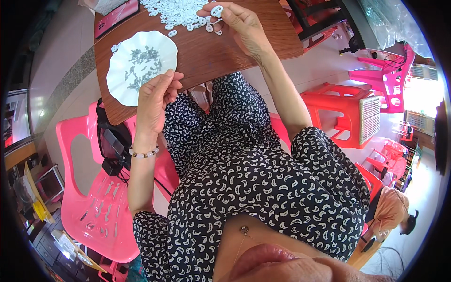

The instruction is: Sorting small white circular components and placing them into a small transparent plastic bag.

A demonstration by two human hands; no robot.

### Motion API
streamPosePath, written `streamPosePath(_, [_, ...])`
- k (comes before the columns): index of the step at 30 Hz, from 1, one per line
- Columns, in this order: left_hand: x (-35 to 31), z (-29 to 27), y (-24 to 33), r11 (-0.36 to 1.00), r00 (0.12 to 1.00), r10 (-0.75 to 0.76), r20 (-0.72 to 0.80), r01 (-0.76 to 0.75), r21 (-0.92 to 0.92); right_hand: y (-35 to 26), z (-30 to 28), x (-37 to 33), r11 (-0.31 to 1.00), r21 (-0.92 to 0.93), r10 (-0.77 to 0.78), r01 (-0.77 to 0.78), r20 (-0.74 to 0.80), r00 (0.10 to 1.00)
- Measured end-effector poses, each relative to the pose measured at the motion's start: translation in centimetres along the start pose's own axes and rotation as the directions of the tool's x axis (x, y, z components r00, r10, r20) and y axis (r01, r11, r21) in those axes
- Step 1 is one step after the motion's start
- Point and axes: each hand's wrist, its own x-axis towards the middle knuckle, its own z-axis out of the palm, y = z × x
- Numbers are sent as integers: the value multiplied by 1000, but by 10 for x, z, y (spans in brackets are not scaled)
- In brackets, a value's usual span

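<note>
My right hand [244, 31] is raised over the far part of the brown table [202, 58]. Thumb and forefinger pinch a small white oval plastic piece with two holes [217, 11]. Just beyond lies a heap of similar white pieces [181, 11], with a few strays near its edge. At the right side of a white scalloped plate [116, 77], my left hand [157, 94] is closed, thumb against fingers; whatever it may hold is too small to make out. Many small grey pins [143, 56] are scattered on that plate.
A pink flat case [116, 19] lies at the table's far left. A pink chair [101, 216] with a black bag [112, 136] on it stands to my left. Red stools [336, 108] stand at right, and another person's orange sleeve [390, 209] shows at lower right.
</note>
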Motion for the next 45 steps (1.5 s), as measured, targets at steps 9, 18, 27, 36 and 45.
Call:
streamPosePath(9, [1, 1, 1, 1000, 1000, -7, -7, 7, 15, -56, -61, 121, 756, -628, -364, 184, -170, 916])
streamPosePath(18, [0, 1, 1, 1000, 1000, -5, -3, 5, -7, -21, -123, 194, 135, -974, -352, -184, -221, 910])
streamPosePath(27, [0, 5, 1, 1000, 1000, -7, -14, 8, 19, -24, -110, 150, 149, -987, -553, 67, -27, 832])
streamPosePath(36, [0, -1, -2, 999, 1000, 3, -27, -1, 49, 7, -48, 35, 411, -903, -47, 123, 114, 992])
streamPosePath(45, [4, 1, 0, 998, 1000, 3, -19, -2, 65, 16, -43, 23, 333, -941, 26, 65, 78, 997])
